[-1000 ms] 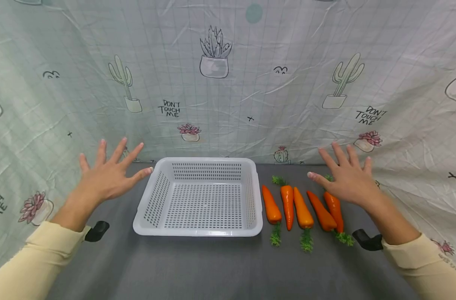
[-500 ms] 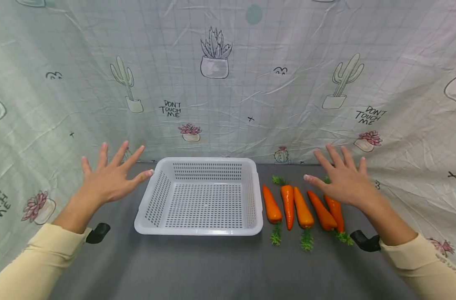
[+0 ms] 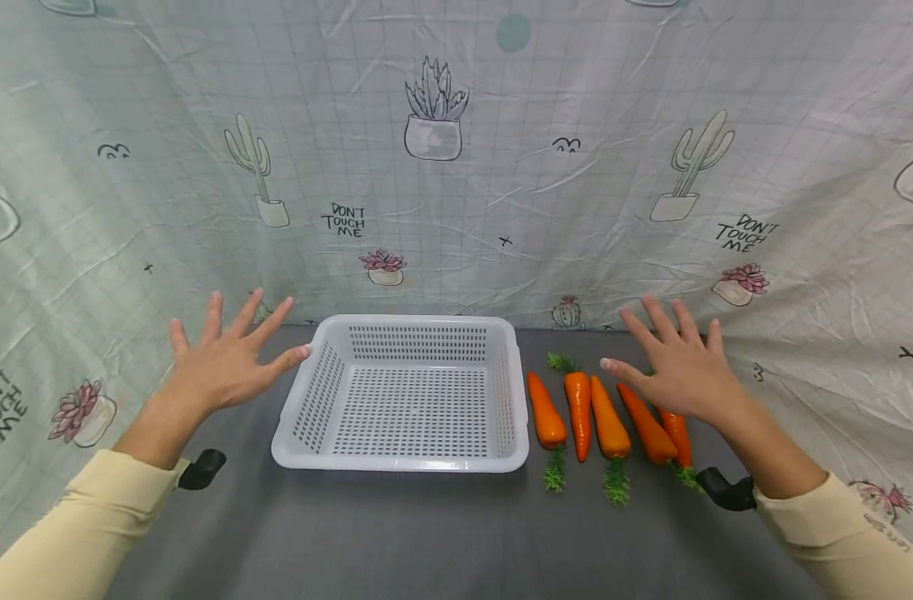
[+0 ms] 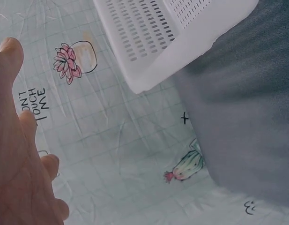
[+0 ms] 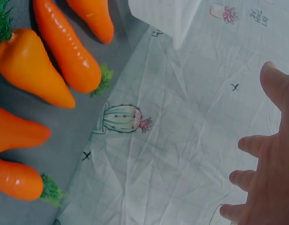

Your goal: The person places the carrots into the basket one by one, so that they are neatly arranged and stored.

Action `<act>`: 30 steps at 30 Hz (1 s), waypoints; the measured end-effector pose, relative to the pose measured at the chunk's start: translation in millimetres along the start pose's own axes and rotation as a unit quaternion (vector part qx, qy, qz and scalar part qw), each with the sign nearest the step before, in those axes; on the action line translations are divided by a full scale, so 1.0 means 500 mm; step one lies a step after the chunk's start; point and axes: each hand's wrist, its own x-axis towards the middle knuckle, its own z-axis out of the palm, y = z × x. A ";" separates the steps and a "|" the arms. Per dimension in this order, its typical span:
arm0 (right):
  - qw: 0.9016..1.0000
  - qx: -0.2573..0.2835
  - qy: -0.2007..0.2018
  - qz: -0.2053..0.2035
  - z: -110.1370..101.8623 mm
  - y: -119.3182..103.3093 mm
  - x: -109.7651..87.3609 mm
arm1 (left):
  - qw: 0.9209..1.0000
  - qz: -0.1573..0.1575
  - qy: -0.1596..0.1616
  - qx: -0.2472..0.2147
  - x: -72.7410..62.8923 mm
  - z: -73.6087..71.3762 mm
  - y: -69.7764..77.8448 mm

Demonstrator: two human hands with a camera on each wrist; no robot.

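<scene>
A white perforated plastic basket (image 3: 399,464) stands on the grey table, with nothing in it. To its right lie several orange carrots (image 3: 609,425) with green tops, side by side; in the right wrist view the nearest carrots (image 5: 69,47) fill the left part. My left hand (image 3: 219,367) hovers at the basket's left, fingers spread, holding nothing; its thumb overlaps the basket's rim in the head view, and I cannot tell whether they touch. Fingers also spread, my right hand (image 3: 681,371) is held above the rightmost carrots and partly hides them. Nothing is in it.
A pale curtain (image 3: 464,208) printed with cacti and lettering hangs behind the table and round both sides. Grey tabletop (image 3: 396,542) extends in front of the basket. A black wrist mount (image 3: 203,469) shows at the left cuff and another black mount (image 3: 726,490) at the right.
My right hand has drifted left and slightly down over the carrots. The left hand has shifted a little right and down. Basket and carrots stay in place; the view shifts slightly.
</scene>
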 end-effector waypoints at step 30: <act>1.000 0.001 0.009 -0.021 0.043 -0.046 -0.003 | 1.000 0.016 -0.009 -0.002 -0.010 0.049 -0.008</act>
